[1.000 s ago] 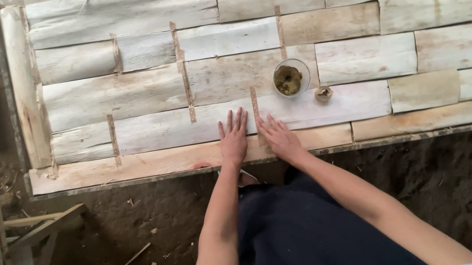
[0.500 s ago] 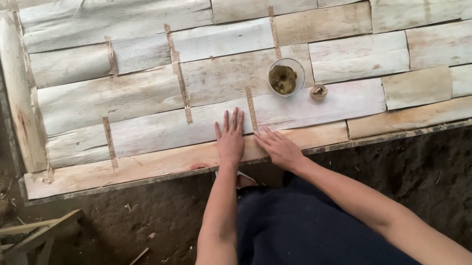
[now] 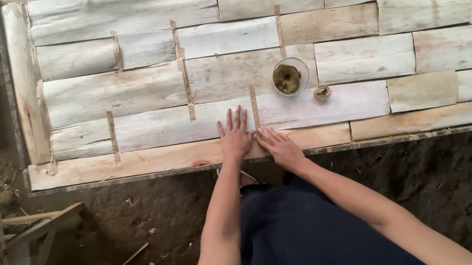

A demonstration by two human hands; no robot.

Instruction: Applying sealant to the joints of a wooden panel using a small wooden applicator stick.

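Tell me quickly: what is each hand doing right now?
Left hand: open, flat on the pale wood sheets, holding nothing.
Right hand: open, fingers spread on the same sheets, holding nothing.

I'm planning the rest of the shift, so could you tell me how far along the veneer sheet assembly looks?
Done: pale wood sheets lie edge to edge in rows, with thin tape strips over several seams. In hand: the left hand and right hand press flat beside the strip on the near seam; a small cup of paste stands close. Left: the right-side seams show no strips.
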